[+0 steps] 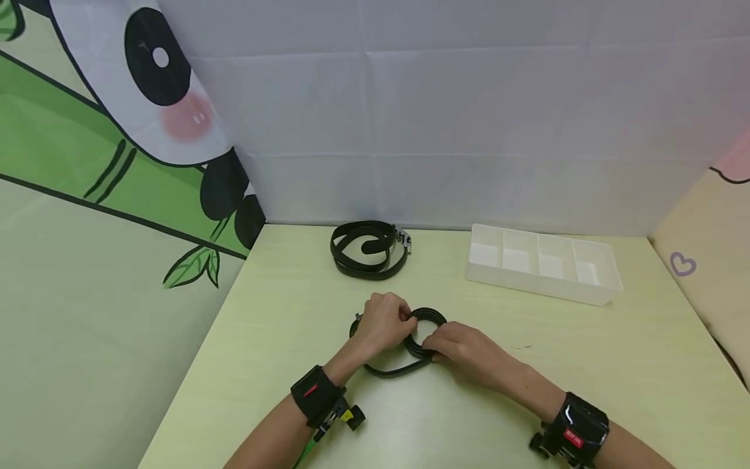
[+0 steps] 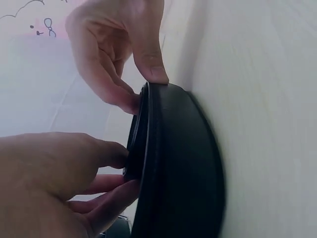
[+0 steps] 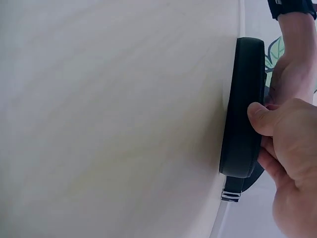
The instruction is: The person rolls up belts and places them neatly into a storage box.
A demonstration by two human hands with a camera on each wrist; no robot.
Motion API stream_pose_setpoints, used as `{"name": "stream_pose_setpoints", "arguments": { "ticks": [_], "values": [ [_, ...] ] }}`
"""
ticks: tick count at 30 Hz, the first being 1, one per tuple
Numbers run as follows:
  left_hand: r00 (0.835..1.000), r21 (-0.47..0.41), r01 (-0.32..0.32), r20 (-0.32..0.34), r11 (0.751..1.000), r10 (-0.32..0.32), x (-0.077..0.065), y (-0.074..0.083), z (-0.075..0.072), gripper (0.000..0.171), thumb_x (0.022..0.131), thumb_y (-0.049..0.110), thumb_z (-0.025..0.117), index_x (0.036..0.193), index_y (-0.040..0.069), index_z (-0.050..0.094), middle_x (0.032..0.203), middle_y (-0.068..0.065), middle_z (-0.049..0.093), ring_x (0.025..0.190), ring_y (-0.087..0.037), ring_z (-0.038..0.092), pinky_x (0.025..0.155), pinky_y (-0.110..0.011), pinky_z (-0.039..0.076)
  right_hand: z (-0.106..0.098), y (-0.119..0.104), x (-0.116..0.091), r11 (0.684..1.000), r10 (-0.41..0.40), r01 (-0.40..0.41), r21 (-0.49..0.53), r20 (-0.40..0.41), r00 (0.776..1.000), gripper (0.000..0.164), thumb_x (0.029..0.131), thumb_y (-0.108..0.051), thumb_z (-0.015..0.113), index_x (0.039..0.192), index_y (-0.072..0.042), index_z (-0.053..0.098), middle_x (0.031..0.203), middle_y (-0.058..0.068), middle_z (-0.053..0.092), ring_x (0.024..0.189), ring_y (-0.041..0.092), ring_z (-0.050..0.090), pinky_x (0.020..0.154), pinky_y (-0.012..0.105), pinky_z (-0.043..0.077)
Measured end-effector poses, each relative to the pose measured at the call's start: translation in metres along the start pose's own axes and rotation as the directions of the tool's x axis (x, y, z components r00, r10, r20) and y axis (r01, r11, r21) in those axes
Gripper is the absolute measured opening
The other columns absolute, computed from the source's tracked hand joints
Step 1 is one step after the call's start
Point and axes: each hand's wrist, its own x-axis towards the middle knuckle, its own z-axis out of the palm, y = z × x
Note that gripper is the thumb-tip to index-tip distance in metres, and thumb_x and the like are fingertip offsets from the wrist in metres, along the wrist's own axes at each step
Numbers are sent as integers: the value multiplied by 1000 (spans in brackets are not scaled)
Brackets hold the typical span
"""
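Observation:
A black belt (image 1: pixel 398 372) stands on edge on the table, part of it wound into a small coil. My left hand (image 1: pixel 383 322) pinches the coil's left side. On the right, my right hand (image 1: pixel 469 352) grips the coil between thumb and fingers. The left wrist view shows both hands at the upper edge of the belt (image 2: pixel 183 158), with layers of strap nested together. In the right wrist view, the right thumb presses the outer face of the strap (image 3: pixel 242 109). The left hand partly hides the belt's far left end, where a bit of metal shows.
Behind the hands lies a second black belt (image 1: pixel 375 275), loosely coiled, its silver buckle (image 1: pixel 403 238) facing right. A white tray (image 1: pixel 545 286) with several compartments stands at the back right. A pale cloth wall (image 1: pixel 469 130) rises along the table's back edge.

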Motion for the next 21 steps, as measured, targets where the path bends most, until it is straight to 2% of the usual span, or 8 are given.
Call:
{"name": "stream_pose_setpoints", "arguments": {
  "ticks": [3, 5, 7, 11, 13, 16, 19, 21],
  "values": [
    [998, -28, -58, -40, 998, 56, -11, -4, -4, 12, 98, 19, 85, 92, 10, 88, 80, -1, 82, 74, -13, 76, 68, -24, 58, 0, -1, 2, 1000, 12, -13, 17, 14, 1000, 35, 82, 0, 97, 112, -7, 83, 107, 1, 83, 103, 16, 79, 92, 32, 66],
    [989, -28, -100, -112, 995, 96, -23, -9, -8, 10, 100, 17, 83, 97, 8, 87, 85, -3, 84, 76, -14, 79, 70, -25, 62, 1, -2, 3, 1000, 3, -4, 19, 11, 1000, 33, 81, 3, 96, 110, -6, 84, 107, 2, 84, 102, 17, 79, 93, 33, 66],
    [969, 4, -127, -213, 992, 125, -37, -16, -14, 7, 98, 13, 84, 99, 6, 86, 87, -5, 83, 75, -14, 79, 69, -26, 64, 3, -3, 5, 1000, -9, 9, 21, 3, 1000, 32, 80, 6, 95, 108, -5, 85, 105, 4, 84, 101, 18, 79, 93, 34, 66],
    [932, 110, -76, -344, 991, 110, -64, -34, -25, 10, 90, 8, 88, 97, 3, 81, 89, -9, 76, 78, -20, 73, 69, -36, 63, 6, -5, 6, 999, -21, 21, 24, -13, 1000, 30, 79, 10, 94, 105, -4, 87, 104, 5, 85, 99, 18, 79, 92, 33, 66],
    [941, 122, -36, -331, 992, 75, -73, -43, -29, 19, 87, 4, 87, 104, 1, 80, 96, -11, 74, 86, -25, 72, 74, -41, 63, 6, -6, 6, 1000, -18, 19, 18, -17, 1000, 31, 78, 10, 95, 105, -4, 87, 103, 5, 85, 99, 18, 79, 92, 33, 66],
    [973, 99, -16, -229, 995, 38, -78, -52, -33, 43, 86, 1, 85, 128, 2, 76, 119, -15, 75, 108, -33, 75, 90, -49, 65, 4, -6, 5, 1000, -11, 11, 6, -18, 1000, 30, 78, 9, 95, 104, -4, 87, 103, 5, 85, 99, 19, 79, 92, 34, 67],
    [991, 77, -81, -99, 994, 88, -75, -58, -38, 65, 87, -6, 80, 150, 7, 69, 145, -17, 70, 130, -40, 71, 107, -57, 61, 2, -7, 5, 1000, 1, -1, 3, -9, 1000, 29, 80, 9, 95, 104, -4, 87, 103, 4, 85, 99, 18, 79, 93, 34, 66],
    [982, 97, -182, -24, 978, 185, -67, -62, -41, 66, 89, -11, 77, 152, 11, 69, 153, -17, 68, 139, -42, 67, 111, -61, 59, 2, -8, 4, 1000, 7, -7, 2, 2, 1000, 29, 80, 9, 94, 105, -5, 88, 103, 4, 85, 99, 18, 79, 93, 33, 66]
  ]
}}
